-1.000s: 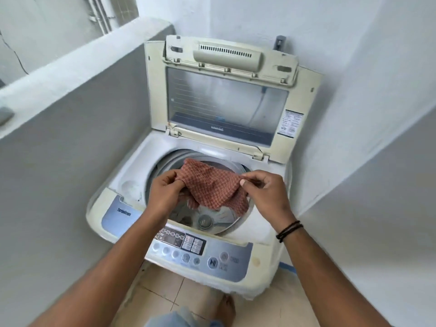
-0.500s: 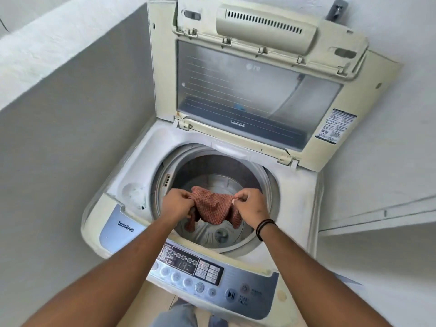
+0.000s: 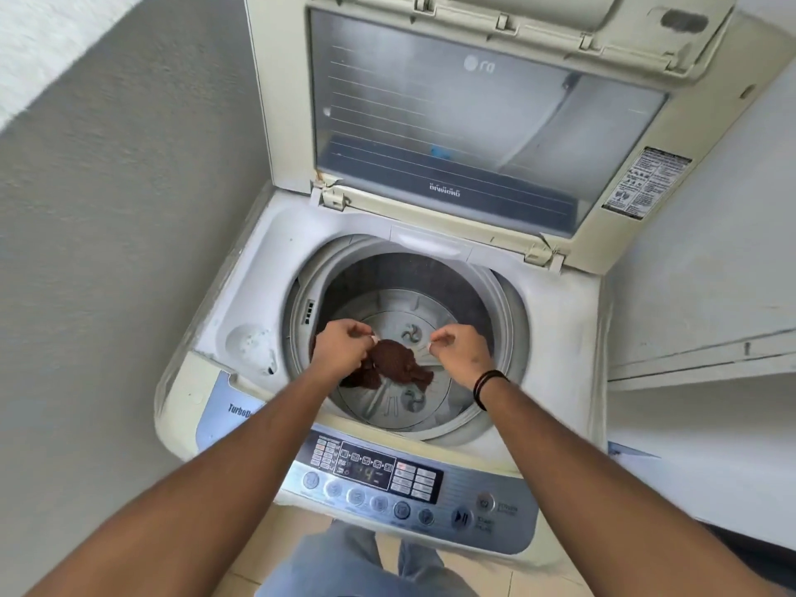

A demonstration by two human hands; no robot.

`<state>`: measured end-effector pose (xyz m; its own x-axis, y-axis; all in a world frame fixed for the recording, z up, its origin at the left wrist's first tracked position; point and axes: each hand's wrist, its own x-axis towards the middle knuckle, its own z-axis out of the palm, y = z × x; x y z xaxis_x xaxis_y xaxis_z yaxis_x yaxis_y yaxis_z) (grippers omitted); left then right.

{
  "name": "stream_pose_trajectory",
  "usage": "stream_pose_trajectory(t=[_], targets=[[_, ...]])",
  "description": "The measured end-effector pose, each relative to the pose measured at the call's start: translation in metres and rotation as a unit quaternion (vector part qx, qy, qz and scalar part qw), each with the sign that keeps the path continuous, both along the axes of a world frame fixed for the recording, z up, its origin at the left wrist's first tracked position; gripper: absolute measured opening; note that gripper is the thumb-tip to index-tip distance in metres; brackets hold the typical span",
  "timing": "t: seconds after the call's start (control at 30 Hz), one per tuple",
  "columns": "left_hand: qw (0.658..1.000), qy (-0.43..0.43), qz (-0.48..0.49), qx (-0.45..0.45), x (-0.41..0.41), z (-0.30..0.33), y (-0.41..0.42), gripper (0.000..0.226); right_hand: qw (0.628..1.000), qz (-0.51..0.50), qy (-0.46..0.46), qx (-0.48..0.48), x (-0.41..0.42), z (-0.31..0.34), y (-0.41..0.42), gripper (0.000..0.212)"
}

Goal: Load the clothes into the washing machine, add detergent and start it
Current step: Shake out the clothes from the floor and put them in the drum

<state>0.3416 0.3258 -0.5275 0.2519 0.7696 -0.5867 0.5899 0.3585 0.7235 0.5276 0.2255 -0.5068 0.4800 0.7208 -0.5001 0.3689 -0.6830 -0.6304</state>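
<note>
So, early days w/ this job. The washing machine (image 3: 560, 338) has its lid (image 3: 474, 122) swung up and leaning back, and one reddish-brown cloth (image 3: 396, 364) is down inside the drum (image 3: 430, 286), lying bunched on the drum floor toward the near-left side, partly hidden behind the left hand (image 3: 340, 351). No other clothes visible in there, so loading looks barely begun or maybe just this one item; can't tell how many are left, as no pile is in view. Detergent isn't in view, and I'd judge it not added yet. Control panel (image 3: 387, 476) shows lit digits, too blurry to read, so power seems on but start prob. not pressed.

Left hand's fingers are curled, down at the cloth's left edge; can't tell if they're pinching it or just above it. Right hand (image 3: 461, 351) sits apart from the cloth, fingers (image 3: 439, 338) curled w/ nothing in them.

Cloth is a crumpled heap, no clear front or back; its longer run goes roughly left to right across the drum floor, w/ a ragged end trailing toward the right.
</note>
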Motion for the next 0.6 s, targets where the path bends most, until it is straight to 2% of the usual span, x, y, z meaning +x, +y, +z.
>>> stream_pose_trajectory(t=[0.07,0.13,0.27,0.43,0.6], targets=[[0.999,-0.006,-0.030,-0.024,-0.002,0.004,-0.003,0.004,1.000,-0.011,0.010,0.011,-0.004,0.006,-0.006,0.012],[0.997,-0.006,-0.062,-0.046,-0.004,0.007,-0.008,0.012,0.999,-0.026,0.023,0.029,-0.008,0.014,-0.013,0.010],[0.995,-0.034,-0.082,-0.049,0.000,0.018,-0.022,0.012,0.994,-0.069,0.049,0.070,-0.016,0.037,-0.036,0.005],[0.990,-0.115,-0.074,-0.045,0.028,0.049,-0.064,0.007,0.981,-0.151,0.044,0.116,-0.023,0.074,-0.086,0.012],[0.964,-0.208,-0.139,-0.088,0.056,0.091,-0.120,0.013,0.948,-0.250,0.049,0.192,-0.036,0.118,-0.155,0.014]])
